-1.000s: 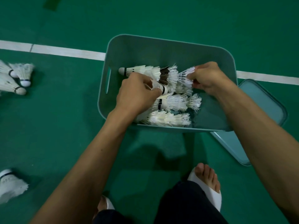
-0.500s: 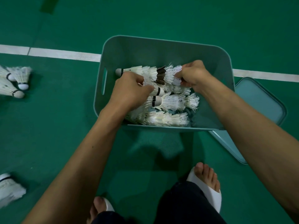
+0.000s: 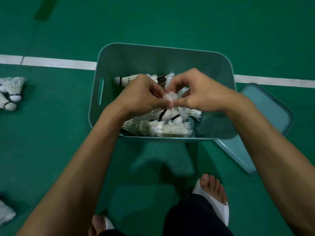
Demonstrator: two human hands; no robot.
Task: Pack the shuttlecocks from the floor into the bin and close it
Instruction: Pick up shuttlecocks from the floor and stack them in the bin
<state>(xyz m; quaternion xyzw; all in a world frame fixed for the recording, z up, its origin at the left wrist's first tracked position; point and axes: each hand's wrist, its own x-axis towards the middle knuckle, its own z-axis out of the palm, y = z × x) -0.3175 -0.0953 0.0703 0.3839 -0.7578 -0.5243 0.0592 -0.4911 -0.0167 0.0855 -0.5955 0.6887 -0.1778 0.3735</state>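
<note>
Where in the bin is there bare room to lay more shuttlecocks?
The right end of the bin is bare, between the shuttlecock pile and the right wall. Crowded: the pile fills the middle and near left, where the left hand and right hand pinch a shuttlecock above it.

Flooring: matte green sports-court surface, faintly textured, dimly lit. Marking: one white painted line running left to right. Darker green strip at upper left.
</note>
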